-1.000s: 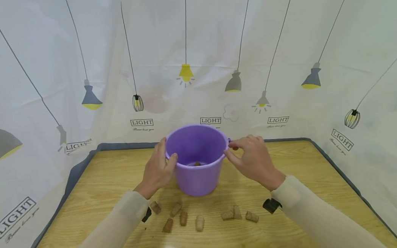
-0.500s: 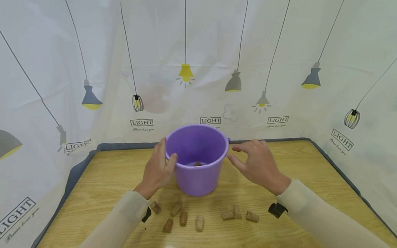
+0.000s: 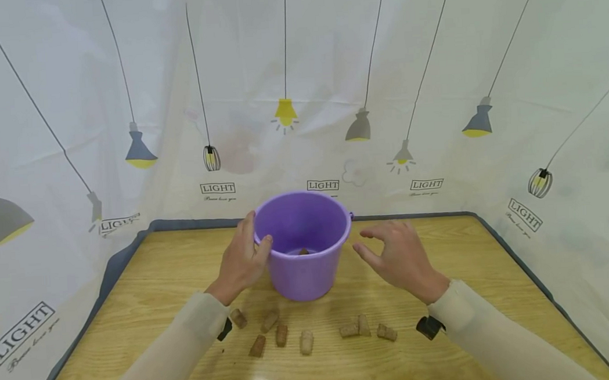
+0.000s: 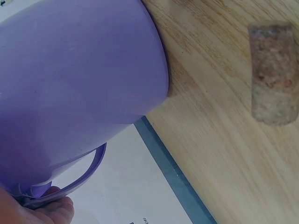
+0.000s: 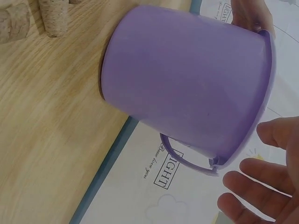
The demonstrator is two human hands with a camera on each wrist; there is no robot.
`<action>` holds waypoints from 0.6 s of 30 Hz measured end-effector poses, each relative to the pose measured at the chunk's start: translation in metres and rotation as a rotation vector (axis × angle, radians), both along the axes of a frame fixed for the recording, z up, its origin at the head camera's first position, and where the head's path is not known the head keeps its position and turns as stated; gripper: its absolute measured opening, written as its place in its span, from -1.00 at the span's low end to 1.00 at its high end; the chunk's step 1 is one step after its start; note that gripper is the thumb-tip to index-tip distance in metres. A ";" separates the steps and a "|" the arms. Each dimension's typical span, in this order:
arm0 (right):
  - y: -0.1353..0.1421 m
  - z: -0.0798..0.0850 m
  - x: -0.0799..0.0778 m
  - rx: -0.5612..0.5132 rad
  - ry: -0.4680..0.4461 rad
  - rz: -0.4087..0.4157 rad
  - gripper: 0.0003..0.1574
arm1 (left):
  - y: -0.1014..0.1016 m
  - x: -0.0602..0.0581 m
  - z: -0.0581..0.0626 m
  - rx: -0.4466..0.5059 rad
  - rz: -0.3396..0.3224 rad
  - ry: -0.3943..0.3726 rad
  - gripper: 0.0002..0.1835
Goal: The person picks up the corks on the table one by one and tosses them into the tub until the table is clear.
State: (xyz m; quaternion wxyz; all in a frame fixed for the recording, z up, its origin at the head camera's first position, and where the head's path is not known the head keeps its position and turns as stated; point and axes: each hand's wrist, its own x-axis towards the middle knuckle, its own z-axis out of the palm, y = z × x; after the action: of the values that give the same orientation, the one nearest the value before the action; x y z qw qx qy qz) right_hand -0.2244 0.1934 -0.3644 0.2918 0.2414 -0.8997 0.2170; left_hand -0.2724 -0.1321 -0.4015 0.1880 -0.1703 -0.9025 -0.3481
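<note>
A purple plastic bucket point(image 3: 306, 278) stands upright on the wooden table, with a small brown piece point(image 3: 303, 251) showing at its bottom. My left hand point(image 3: 241, 265) holds its rim on the left side, the thumb over the near edge. In the left wrist view, the fingers point(image 4: 58, 211) lie at the handle joint. The bucket's handle point(image 5: 187, 162) hangs down at the far side in the right wrist view. Just off the rim's right side is my right hand point(image 3: 399, 261), holding nothing, its thumb and fingers spread apart.
Several corks lie in front of the bucket: a pale cork point(image 3: 307, 342) in the middle, a darker cork point(image 3: 257, 346) to the left, another cork point(image 3: 386, 332) to the right. Behind the table point(image 3: 148, 281) hangs a white cloth point(image 3: 245, 71) printed with lamps.
My right hand has let go of the bucket's rim by the handle joint and moved a little right and toward me. The left hand, bucket and corks have stayed put.
</note>
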 end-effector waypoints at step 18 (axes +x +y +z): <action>0.005 -0.014 0.005 0.074 -0.026 -0.014 -0.58 | 0.000 0.000 0.000 0.004 -0.009 -0.008 -0.19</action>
State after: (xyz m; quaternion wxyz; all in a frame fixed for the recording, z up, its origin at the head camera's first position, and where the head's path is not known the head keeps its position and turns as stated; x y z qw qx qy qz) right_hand -0.2189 0.1981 -0.3782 0.2724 0.2429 -0.9125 0.1848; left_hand -0.2721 -0.1322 -0.4015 0.1833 -0.1728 -0.9017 -0.3513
